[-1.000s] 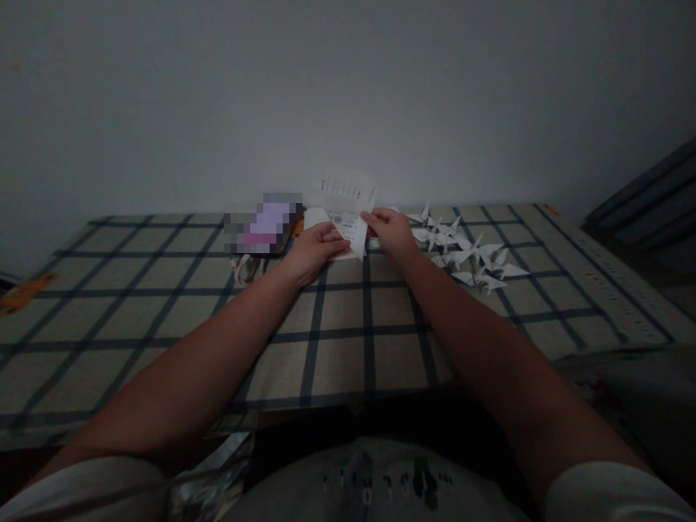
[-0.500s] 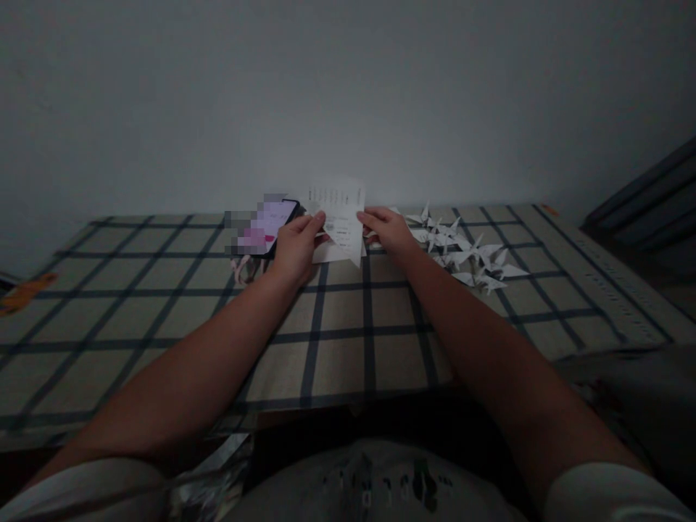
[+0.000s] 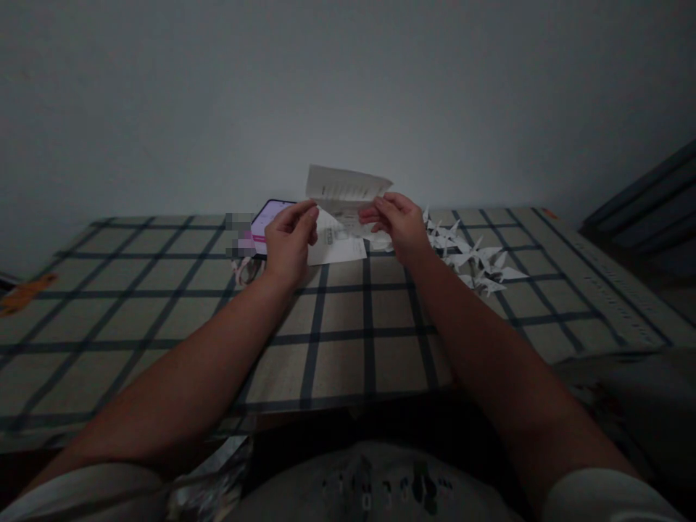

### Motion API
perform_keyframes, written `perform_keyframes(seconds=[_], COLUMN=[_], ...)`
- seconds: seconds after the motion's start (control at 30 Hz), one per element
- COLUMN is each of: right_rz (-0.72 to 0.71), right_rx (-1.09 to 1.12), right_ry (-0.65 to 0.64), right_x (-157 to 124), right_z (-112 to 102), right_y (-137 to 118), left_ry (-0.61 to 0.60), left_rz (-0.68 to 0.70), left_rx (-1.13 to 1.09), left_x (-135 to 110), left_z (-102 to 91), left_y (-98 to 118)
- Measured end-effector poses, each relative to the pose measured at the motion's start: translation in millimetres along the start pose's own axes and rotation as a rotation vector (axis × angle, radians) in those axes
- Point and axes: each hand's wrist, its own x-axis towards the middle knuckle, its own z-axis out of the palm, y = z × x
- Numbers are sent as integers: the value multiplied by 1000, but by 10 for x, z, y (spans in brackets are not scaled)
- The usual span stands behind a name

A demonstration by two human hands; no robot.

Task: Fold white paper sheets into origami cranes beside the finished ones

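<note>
1. The left hand (image 3: 289,239) pinches the left edge of a thin white printed paper slip (image 3: 348,190), thumb and fingers closed on it; the right hand (image 3: 399,225) pinches the right edge the same way. So each grip is narrow and holds the paper.
2. The slip is held up just above the far middle of the counter (image 3: 348,341), its upper part folded over and standing almost level, near the pale wall (image 3: 348,87).
3. Under it lies a second flat white sheet (image 3: 340,250), resting on the counter's cloth between the two hands.
4. Risks, as a judgement: the paper looks thin and limp, so a crooked pull from either hand could tear it or set a skew crease. The dim light makes edges hard to line up.
5. A cluster of small white folded paper cranes (image 3: 470,257) lies just right of the right hand; a sweep of that wrist could scatter or flatten them, since they look light and sharp-pointed.
6. A dark smartphone with a lit pinkish screen (image 3: 269,221) lies just behind the left hand, smooth and rigid.
7. The counter wears a beige woven cloth with dark blue grid lines, matte and soft.
</note>
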Motion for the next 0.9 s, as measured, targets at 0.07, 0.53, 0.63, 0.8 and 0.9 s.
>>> perform_keyframes(seconds=[0.07, 0.53, 0.63, 0.8, 0.9], right_rz=[-32, -102, -88, -11, 4], right_rx=[28, 50, 68, 46, 75], right_ry=[-6, -102, -110, -28, 10], right_x=[-8, 28, 36, 78, 113], right_z=[0, -68, -87, -83, -76], right_y=[-8, 127, 149, 178, 213], left_ry=[-19, -92, -104, -81, -86], left_rz=[79, 162, 159, 172, 110], left_rx=[12, 138, 175, 293, 305], left_x=[-46, -16, -42, -64, -33], left_z=[15, 15, 15, -6, -14], left_y=[24, -84, -32, 0, -57])
